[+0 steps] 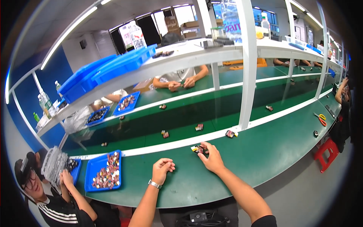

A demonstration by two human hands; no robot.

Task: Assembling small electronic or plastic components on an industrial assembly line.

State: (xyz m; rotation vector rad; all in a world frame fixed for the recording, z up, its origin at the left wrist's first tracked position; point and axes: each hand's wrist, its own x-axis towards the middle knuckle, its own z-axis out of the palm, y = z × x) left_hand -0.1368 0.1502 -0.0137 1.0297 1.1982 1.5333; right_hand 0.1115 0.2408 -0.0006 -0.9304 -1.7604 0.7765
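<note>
My right hand (pixel 213 158) is over the green work surface. Its thumb and fingers close on a small dark piece with yellow and white parts (pixel 197 149), too small to name its kind. My left hand (pixel 162 169), with a metal-banded watch (pixel 154 184) at the wrist, hovers to the left of it. Its fingers are curled in, and nothing shows in them. Beyond my right hand, a similar small piece (pixel 231 134) lies by the white rail (pixel 177 143).
A blue tray (pixel 88 178) of small pieces stands left, near a co-worker's hands (pixel 66 178). Similar pieces (pixel 199 127) lie along the green belt (pixel 181 132). White posts (pixel 247 68) carry a shelf with blue trays (pixel 124 64). Orange-handled scissors (pixel 321 120) lie right.
</note>
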